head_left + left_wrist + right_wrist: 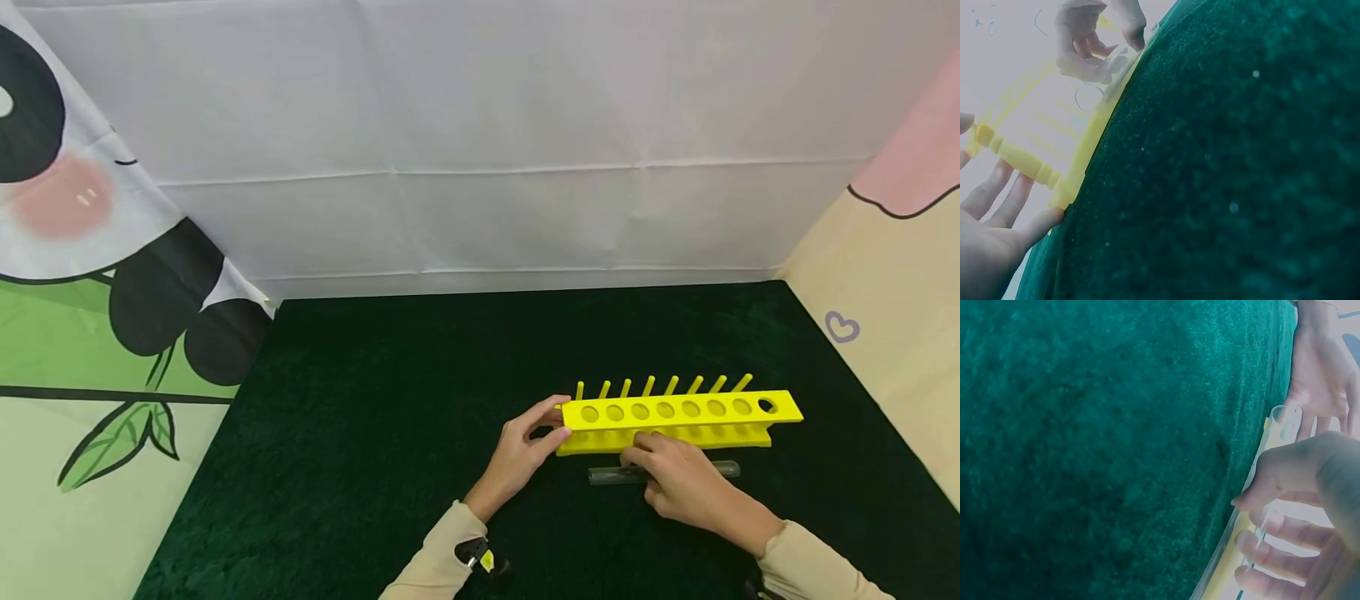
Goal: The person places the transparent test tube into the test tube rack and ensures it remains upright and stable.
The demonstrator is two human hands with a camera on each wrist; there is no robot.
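Gripping the left end of a yellow test-tube rack (678, 409), your left hand (519, 450) has its thumb at the front and fingers reaching round behind. Your right hand (686, 483) is held narrow, thumb and fingers pinching a clear tube (609, 476) around its middle. The tube lies level just in front of the rack, roughly parallel to its long side, open mouth toward your left and rounded end to your right; you cannot tell whether it touches the dark green cloth (375, 433) beneath. The rack stands on that cloth, right of centre, with eight round holes along its top and a row of eight slanted pegs (672, 385) behind. Beyond hangs a creased white sheet (487, 100); a cartoon panel (67, 200) is at left, and a small purple heart (828, 327) marks the beige wall at right.
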